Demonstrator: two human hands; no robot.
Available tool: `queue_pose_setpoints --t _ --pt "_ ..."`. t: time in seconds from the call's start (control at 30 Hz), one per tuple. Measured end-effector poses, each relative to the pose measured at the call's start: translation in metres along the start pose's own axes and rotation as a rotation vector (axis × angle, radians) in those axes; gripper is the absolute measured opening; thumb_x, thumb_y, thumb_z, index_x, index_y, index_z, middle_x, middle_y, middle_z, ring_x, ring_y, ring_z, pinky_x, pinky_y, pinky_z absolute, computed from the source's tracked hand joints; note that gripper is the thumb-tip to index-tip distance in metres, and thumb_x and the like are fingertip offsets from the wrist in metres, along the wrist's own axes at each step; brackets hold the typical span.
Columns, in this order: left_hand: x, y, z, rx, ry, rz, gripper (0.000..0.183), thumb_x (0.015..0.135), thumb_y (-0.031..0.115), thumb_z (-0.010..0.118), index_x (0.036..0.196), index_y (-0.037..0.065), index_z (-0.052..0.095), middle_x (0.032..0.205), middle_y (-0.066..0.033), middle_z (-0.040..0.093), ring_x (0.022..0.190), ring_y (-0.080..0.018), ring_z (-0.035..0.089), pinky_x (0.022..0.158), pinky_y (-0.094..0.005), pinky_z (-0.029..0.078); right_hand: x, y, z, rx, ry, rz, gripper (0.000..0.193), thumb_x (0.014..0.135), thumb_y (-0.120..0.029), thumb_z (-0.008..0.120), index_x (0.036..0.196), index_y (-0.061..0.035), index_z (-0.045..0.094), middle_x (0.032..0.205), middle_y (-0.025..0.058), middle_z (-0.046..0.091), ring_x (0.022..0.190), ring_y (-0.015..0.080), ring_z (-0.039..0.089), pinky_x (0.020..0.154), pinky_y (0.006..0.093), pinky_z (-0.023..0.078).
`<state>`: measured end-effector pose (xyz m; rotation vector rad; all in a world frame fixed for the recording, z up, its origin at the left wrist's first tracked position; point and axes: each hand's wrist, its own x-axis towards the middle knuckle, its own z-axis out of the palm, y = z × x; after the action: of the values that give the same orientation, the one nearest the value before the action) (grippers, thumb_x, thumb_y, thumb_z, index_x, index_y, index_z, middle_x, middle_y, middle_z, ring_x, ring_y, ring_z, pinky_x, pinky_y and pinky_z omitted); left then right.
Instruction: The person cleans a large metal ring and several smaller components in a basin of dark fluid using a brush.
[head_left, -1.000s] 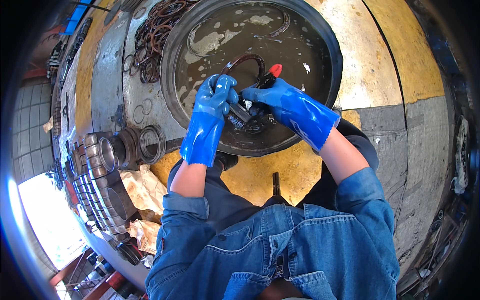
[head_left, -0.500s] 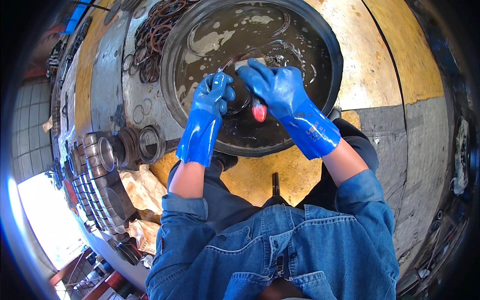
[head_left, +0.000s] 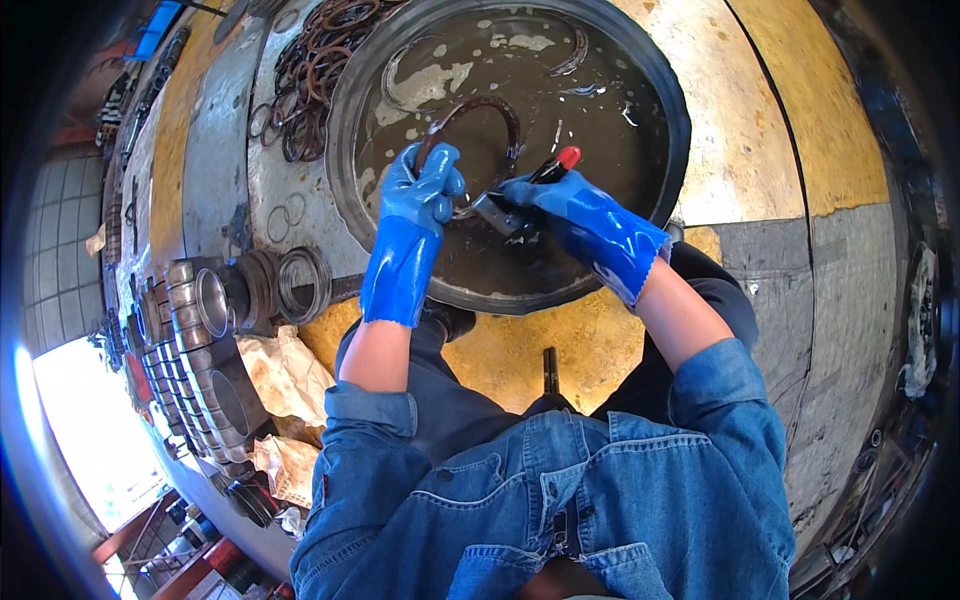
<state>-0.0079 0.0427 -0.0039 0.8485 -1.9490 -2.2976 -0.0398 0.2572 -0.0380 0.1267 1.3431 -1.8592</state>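
My left hand, in a blue rubber glove, is closed on the left side of a dark brown ring, held tilted over a round black tub of murky liquid. In my right hand, gloved alike, is a paintbrush with a black handle and a red tip. The handle points up and away to the right. Its metal ferrule and bristle end lie low, at the near part of the ring. Glove and brush hide some of the ring's near edge.
Many brown rings lie heaped left of the tub, with thin loose rings nearer. Stacked metal cylinders and brown paper are at lower left. Another ring lies partly sunk in the liquid.
My right hand has turned the brush over: its red tip, formerly toward me, now points away. The brush end has come from the ring's far side to its near side. The ring shows more fully.
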Motion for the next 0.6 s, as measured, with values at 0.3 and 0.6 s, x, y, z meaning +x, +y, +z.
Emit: queue_pose_setpoints --t 0.3,0.6 --pt "0.03 0.002 -0.05 -0.677 -0.215 0.132 0.026 0.105 0.035 0.061 0.107 0.011 0.07 0.075 0.0038 0.062 0.052 -0.0051 0.045 0.054 -0.0254 0.036 0.005 -0.02 -0.02 -0.279 0.223 -0.099 0.036 0.094 -0.031 0.077 0.111 0.0015 0.076 0.094 0.0082 0.076 0.084 0.0147 0.069 0.08 0.0298 0.054" --pt "0.03 -0.025 -0.037 -0.89 -0.31 -0.075 0.028 0.105 0.042 0.06 0.111 0.016 0.07 0.087 0.0036 0.07 0.068 -0.0083 0.06 0.063 -0.0317 0.049 0.001 -0.033 -0.014 0.032 -0.059 -0.205 0.033 0.091 -0.025 0.083 0.111 -0.0004 0.076 0.102 0.0126 0.077 0.09 0.0189 0.073 0.084 0.0323 0.06"
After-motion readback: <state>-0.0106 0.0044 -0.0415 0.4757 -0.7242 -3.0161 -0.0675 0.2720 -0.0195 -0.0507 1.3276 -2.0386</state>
